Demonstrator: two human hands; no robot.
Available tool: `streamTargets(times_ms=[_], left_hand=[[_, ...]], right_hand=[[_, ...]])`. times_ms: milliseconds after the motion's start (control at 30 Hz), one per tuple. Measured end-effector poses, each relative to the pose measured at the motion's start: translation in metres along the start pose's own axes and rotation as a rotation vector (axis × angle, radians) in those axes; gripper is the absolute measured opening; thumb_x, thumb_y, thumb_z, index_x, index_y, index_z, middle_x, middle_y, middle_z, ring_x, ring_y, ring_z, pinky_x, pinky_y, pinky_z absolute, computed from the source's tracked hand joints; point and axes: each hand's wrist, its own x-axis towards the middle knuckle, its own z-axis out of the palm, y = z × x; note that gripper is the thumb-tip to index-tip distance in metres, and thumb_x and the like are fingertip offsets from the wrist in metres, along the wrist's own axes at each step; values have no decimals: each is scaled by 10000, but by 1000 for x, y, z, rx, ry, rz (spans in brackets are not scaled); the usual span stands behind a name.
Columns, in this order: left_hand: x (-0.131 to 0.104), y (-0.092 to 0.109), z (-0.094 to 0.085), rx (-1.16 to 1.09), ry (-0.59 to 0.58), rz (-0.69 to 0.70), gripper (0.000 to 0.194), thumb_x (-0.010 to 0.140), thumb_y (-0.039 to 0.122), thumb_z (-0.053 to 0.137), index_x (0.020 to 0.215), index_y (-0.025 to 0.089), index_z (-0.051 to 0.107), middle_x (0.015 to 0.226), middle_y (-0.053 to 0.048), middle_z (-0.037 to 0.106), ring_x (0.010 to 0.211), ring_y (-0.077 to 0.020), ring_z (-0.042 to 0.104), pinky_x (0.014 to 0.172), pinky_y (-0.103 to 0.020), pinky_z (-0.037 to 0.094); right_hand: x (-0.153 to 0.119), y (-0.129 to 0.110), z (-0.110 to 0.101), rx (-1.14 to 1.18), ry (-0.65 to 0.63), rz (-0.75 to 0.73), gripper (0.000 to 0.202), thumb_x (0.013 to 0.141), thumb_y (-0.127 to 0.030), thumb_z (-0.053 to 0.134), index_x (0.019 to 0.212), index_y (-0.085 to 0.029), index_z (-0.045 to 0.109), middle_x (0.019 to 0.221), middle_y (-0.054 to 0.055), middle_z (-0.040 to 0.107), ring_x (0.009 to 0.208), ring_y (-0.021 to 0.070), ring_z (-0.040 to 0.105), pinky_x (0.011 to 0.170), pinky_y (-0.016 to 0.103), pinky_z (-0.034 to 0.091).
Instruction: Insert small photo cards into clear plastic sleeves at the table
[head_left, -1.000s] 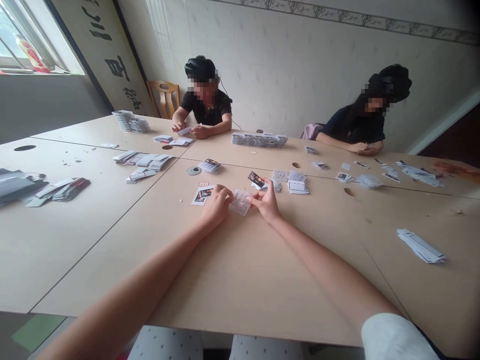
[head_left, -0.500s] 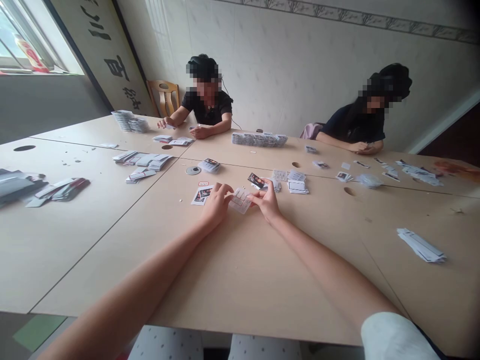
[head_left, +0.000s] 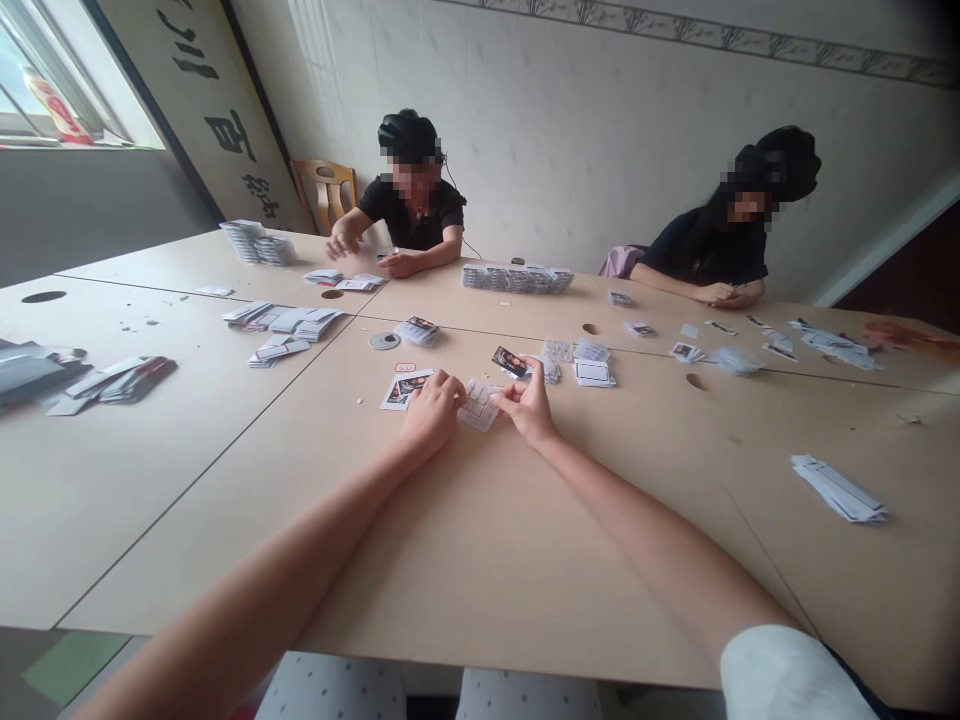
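A small translucent sheet with faint red markings (head_left: pixel 478 406) is between my two hands, just above or on the table. My right hand (head_left: pixel 529 405) pinches its right edge between thumb and finger. My left hand (head_left: pixel 435 412) is at its left edge with curled fingers; the fingertips are partly hidden. A dark photo card (head_left: pixel 510 361) is by the raised fingers of my right hand; I cannot tell whether they grip it. White-bordered photo cards (head_left: pixel 399 391) lie beside my left hand, partly covered by it, below a small red-printed label (head_left: pixel 405 367).
Beyond my hands are a stack of photo cards (head_left: pixel 417 331), a round silvery disc (head_left: pixel 385 341) and white framed cards (head_left: pixel 595 373). Paper piles lie left (head_left: pixel 112 385) and right (head_left: pixel 838 488). Two people sit across the table (head_left: pixel 450 560), near a row of packed stacks (head_left: pixel 517 280).
My hands and the sheet have shifted very slightly, with the sheet's tilt a little different. Across the table, one person's hand has lifted from the cards and moved right.
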Motion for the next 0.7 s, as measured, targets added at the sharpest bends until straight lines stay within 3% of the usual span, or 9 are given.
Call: streamTargets(times_ms=[267,567,700], left_hand=[[-3,8,-3,93,1,25,108,894,157,448,905,217,537,1029,-86,547,998,-250,548,788,-346,368],[-1,16,-14,44,-2,63,208,833,41,386,848,207,510,857,-38,641,782,-196,556,806,-348,340],[0,16,-14,16,14,105,192,883,101,403,993,212,516,857,-38,655,814,-205,572,790,-339,343]], right_hand=[[-1,-2,0,-50,39,-7,716,677,-217,694,1258,-278,278,610,-95,582,535,142,586,551,273,526],[1,3,1,-40,60,-22,727,670,-194,684,1263,-278,272,610,-101,577,516,132,572,546,264,515],[1,3,-1,-41,67,-18,724,667,-187,679,1260,-278,273,610,-102,579,520,137,577,541,266,514]])
